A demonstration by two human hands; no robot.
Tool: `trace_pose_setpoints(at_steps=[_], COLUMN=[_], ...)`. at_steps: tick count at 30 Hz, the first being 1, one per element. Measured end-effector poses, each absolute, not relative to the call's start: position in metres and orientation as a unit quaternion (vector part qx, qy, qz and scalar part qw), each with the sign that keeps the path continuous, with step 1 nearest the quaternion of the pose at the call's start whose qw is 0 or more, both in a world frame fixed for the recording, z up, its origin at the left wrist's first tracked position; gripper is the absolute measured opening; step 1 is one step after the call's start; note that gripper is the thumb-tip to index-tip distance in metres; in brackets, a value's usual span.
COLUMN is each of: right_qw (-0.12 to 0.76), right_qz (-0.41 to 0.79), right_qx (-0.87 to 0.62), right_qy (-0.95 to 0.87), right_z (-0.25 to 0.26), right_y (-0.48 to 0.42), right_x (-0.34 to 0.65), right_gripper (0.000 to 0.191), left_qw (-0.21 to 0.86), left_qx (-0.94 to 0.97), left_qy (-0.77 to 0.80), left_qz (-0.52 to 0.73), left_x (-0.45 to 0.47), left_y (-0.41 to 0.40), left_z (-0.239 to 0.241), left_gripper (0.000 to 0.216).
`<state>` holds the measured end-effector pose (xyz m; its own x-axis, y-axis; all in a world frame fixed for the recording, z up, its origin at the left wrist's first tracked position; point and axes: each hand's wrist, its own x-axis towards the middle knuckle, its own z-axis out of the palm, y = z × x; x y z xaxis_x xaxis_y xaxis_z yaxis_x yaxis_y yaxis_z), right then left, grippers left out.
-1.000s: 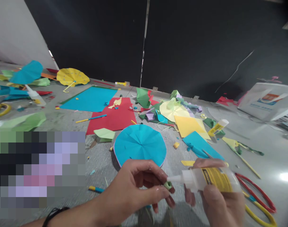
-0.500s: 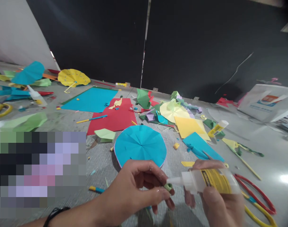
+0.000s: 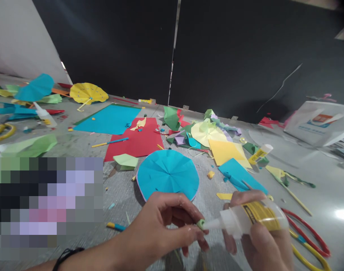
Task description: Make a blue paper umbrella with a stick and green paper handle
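My left hand point(image 3: 172, 226) pinches a small light green paper roll point(image 3: 200, 224) between thumb and fingertips. A clear glue bottle point(image 3: 263, 216) with a yellow label lies tilted in my right hand point(image 3: 256, 241), its white nozzle pointing left. The nozzle tip meets the open end of the green roll; whether glue is coming out I cannot tell. Just beyond my left hand sits a pleated blue paper disc point(image 3: 168, 173) with a pale purple edge. Red-and-yellow-handled scissors point(image 3: 308, 235) lie to the right of the bottle, their blades partly hidden by my right hand.
Around the disc are a red sheet point(image 3: 146, 139), a blue sheet point(image 3: 109, 118), a yellow sheet point(image 3: 229, 152) and paper scraps. A glue stick point(image 3: 261, 153) lies at right, a white bag point(image 3: 320, 122) farther off. Yellow point(image 3: 88, 93) and blue paper umbrellas point(image 3: 36, 86) are at left.
The glue bottle has tilted and shifted slightly right and down, bringing its nozzle tip from the roll's upper edge to its open end. My left hand has barely moved.
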<state>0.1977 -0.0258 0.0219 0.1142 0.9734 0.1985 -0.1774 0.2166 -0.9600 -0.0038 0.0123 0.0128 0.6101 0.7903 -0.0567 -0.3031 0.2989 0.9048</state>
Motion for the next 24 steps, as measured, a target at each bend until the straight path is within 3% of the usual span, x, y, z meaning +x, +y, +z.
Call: trace_pose_setpoints(at_steps=[11, 20, 24], right_qw=[0.610, 0.574, 0.561], right_qz=[0.502, 0.568, 0.591], right_qx=[-0.409, -0.457, -0.452], right_qy=[-0.456, -0.374, -0.362], right_z=[0.015, 0.032, 0.033], right_y=[-0.018, 0.001, 0.005], right_x=[0.203, 0.200, 0.199], right_gripper=[0.031, 0.048, 0.046], left_qw=[0.750, 0.743, 0.724], left_qx=[0.482, 0.471, 0.468], left_qy=[0.286, 0.241, 0.217], left_qz=[0.351, 0.409, 0.459], left_x=[-0.004, -0.007, -0.008], left_y=[0.010, 0.011, 0.012], left_z=[0.017, 0.018, 0.021], left_gripper=[0.026, 0.021, 0.013])
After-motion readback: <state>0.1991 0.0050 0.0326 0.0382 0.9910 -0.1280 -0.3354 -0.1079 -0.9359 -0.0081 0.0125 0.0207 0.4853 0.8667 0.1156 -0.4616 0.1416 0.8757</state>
